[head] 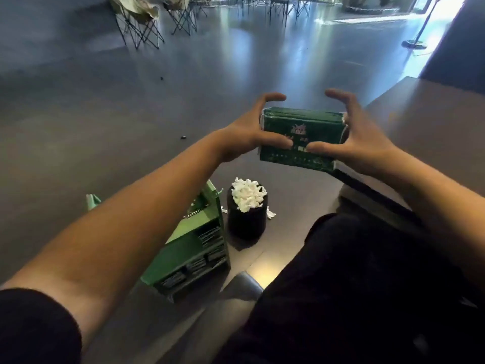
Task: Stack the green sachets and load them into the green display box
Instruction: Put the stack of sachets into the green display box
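I hold a thick stack of dark green sachets point(301, 127) in the air between both hands, above the floor and near a table edge. My left hand point(249, 130) grips its left end, thumb pressed on the near face. My right hand point(359, 135) grips the right end the same way. Both index fingers arch over the top without touching it. The green display box point(194, 258) stands on the floor below my left forearm, with several dark sachets showing through its front slots. My forearm hides part of the box.
A black cylindrical bin point(246, 216) filled with white paper scraps stands on the floor right of the box. A brown table point(433, 119) lies at the right. My dark-clothed knee point(354, 285) fills the lower right. Folding chairs point(141, 24) stand far back.
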